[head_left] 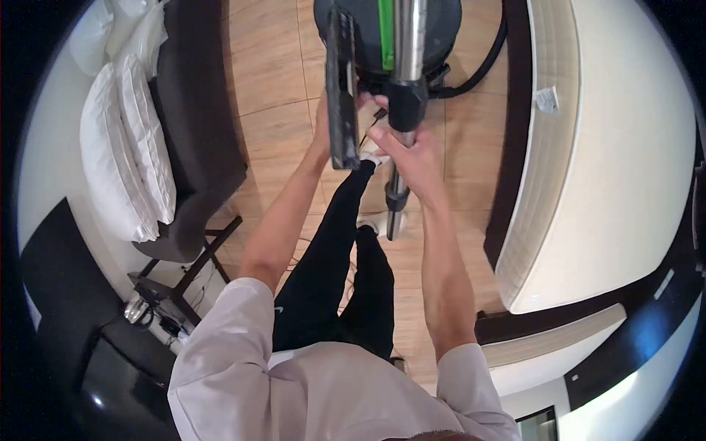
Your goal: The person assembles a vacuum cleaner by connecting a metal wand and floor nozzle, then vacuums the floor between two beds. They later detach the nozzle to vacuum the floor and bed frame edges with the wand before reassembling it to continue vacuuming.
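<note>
My right hand (418,160) is closed around the metal vacuum tube (398,180), just below a black sleeve. The tube's narrow lower end hangs between my arm and my legs. My left hand (373,103) is partly hidden behind a long black floor head (343,95); its curled fingertips show to the right of it. What those fingers grip cannot be made out. A small black piece (380,114) with a thin cord shows by the fingers. Beyond my hands stands a dark vacuum cleaner (441,29) with a green strip (386,37).
The black hose (485,70) curves along the wood-look floor (268,81). A bed mattress (603,169) on a dark base borders the right. At left, white pillows (129,154) lie on a dark sofa (195,95). Loose cables trail behind my legs.
</note>
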`<state>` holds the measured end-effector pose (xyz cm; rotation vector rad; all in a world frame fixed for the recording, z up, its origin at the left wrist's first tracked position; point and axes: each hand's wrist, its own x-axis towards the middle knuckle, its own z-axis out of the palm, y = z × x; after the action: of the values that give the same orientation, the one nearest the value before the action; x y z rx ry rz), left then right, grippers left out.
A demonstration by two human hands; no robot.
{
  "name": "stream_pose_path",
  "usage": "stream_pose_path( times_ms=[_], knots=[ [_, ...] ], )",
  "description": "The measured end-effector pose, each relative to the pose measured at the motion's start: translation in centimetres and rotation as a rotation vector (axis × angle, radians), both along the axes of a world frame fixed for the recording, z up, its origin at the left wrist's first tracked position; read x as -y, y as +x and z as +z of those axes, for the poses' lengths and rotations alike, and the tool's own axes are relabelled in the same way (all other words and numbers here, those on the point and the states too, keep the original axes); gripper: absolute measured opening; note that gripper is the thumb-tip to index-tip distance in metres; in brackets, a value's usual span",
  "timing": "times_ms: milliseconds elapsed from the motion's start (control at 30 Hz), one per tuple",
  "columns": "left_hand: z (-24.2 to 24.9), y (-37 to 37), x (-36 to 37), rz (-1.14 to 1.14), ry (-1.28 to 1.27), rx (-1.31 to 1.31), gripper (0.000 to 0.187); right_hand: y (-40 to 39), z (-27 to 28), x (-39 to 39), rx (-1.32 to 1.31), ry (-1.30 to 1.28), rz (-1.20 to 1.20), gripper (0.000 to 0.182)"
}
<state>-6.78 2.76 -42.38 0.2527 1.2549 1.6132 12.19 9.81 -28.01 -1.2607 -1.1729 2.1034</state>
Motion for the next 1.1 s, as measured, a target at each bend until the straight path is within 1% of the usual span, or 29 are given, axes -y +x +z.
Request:
stream_pose_path(
  times_ms=[33, 67, 100, 167, 200, 233, 300, 333, 367, 433, 467, 500, 567, 600, 633, 667, 700, 733, 767, 833, 867, 900, 967, 1000, 1033, 1067, 1100],
  knots=[
    [1.4, 0.6, -0.1, -0.051, 0.0, -0.103, 0.033, -1.4, 0.2, -0.4, -0.075, 0.063, -0.027, 0.039],
    [2.5, 1.0, 0.4, -0.074, -0.138, -0.163, 0.033, -2.5, 0.9, -0.6, -0.053, -0.003, -0.031, 0.042],
    [3.2, 1.2, 0.5, -0.068, -0.129, -0.135, 0.033, -3.2, 1.8, -0.8, -0.025, 0.006, -0.024, 0.042],
    [4.2, 0.9, 0.2, -0.129, -0.181, -0.489, 0.036, -4.7, 3.8, -1.4, 0.168, 0.015, 0.104, 0.043],
    [2.7, 0.9, 0.9, -0.158, -0.183, -0.578, 0.036, -5.7, 4.1, -1.5, 0.157, 0.014, 0.122, 0.044],
    [2.4, 1.0, 1.1, -0.136, -0.18, -0.563, 0.036, -6.8, 4.3, -1.6, 0.172, 0.024, 0.143, 0.044],
    [2.3, 1.6, 1.7, -0.013, -0.093, -0.296, 0.035, -8.5, 4.2, -1.8, 0.237, 0.087, 0.157, 0.042],
    [1.6, 1.2, 2.3, -0.06, -0.135, -0.357, 0.036, -9.4, 2.4, -1.4, 0.183, 0.108, 0.148, 0.049],
    [1.5, 0.9, 2.3, -0.033, -0.133, -0.354, 0.036, -10.4, 2.2, -1.5, 0.183, 0.117, 0.173, 0.049],
    [0.8, 0.8, 2.1, 0.025, -0.147, -0.113, 0.039, -11.6, 1.9, -1.3, 0.116, 0.238, 0.178, 0.082],
    [-0.4, 1.5, 2.2, 0.178, -0.069, -0.034, 0.043, -12.0, 2.0, -1.3, 0.182, 0.234, 0.243, 0.087],
    [-1.8, 1.3, 2.2, 0.203, -0.065, -0.03, 0.043, -12.2, 2.1, -1.4, 0.183, 0.241, 0.268, 0.087],
    [-2.4, 0.1, 0.9, 0.106, 0.118, -0.187, 0.047, -12.5, 3.0, -2.2, 0.184, 0.029, 0.369, 0.066],
    [-2.6, -0.4, 0.6, 0.06, 0.201, -0.263, 0.049, -12.3, 2.8, -2.8, 0.193, 0.029, 0.396, 0.066],
    [-2.3, -0.8, 0.1, 0.089, 0.192, -0.256, 0.049, -11.6, 2.4, -3.6, 0.206, -0.011, 0.422, 0.061],
    [-2.1, -1.4, -0.2, -0.054, 0.09, -0.452, 0.049, -11.2, 2.1, -4.2, 0.218, -0.056, 0.444, 0.056],
    [-1.9, -1.9, -0.6, -0.21, -0.019, -0.641, 0.048, -10.8, 2.1, -4.5, 0.226, -0.069, 0.463, 0.056],
    [-3.7, -1.0, -1.3, -0.112, -0.014, -0.444, 0.034, -10.2, 2.2, -4.8, 0.258, -0.085, 0.441, 0.051],
    [-4.2, -1.1, -1.3, -0.096, -0.03, -0.431, 0.034, -9.6, 2.5, -4.9, 0.289, -0.098, 0.417, 0.046],
    [-4.3, -1.6, -2.0, -0.313, 0.059, -0.933, 0.021, -8.3, 1.7, -5.1, 0.294, -0.057, 0.448, 0.045],
    [-3.9, -1.6, -2.2, -0.32, 0.081, -1.01, 0.021, -7.8, 2.0, -5.2, 0.328, -0.09, 0.438, 0.044],
    [-3.4, -1.7, -2.4, -0.31, 0.069, -1.009, 0.021, -7.5, 2.0, -5.3, 0.358, -0.125, 0.428, 0.043],
    [-3.0, -1.9, -2.3, -0.349, 0.045, -0.97, 0.025, -7.4, 2.0, -5.8, 0.329, -0.114, 0.439, 0.043],
    [-3.3, -1.8, -2.2, -0.37, 0.033, -1.022, 0.029, -7.4, 2.2, -6.3, 0.307, -0.104, 0.468, 0.043],
    [-3.6, -1.5, -2.2, -0.36, 0.021, -1.022, 0.029, -7.6, 2.7, -6.8, 0.286, -0.095, 0.499, 0.044],
    [-3.9, -1.2, -2.2, -0.388, 0.028, -1.045, 0.029, -8.0, 3.6, -7.3, 0.264, -0.162, 0.501, 0.043],
    [-4.3, -1.0, -2.2, -0.417, 0.035, -1.071, 0.029, -8.1, 3.5, -7.8, 0.263, -0.163, 0.511, 0.043]
  ],
)
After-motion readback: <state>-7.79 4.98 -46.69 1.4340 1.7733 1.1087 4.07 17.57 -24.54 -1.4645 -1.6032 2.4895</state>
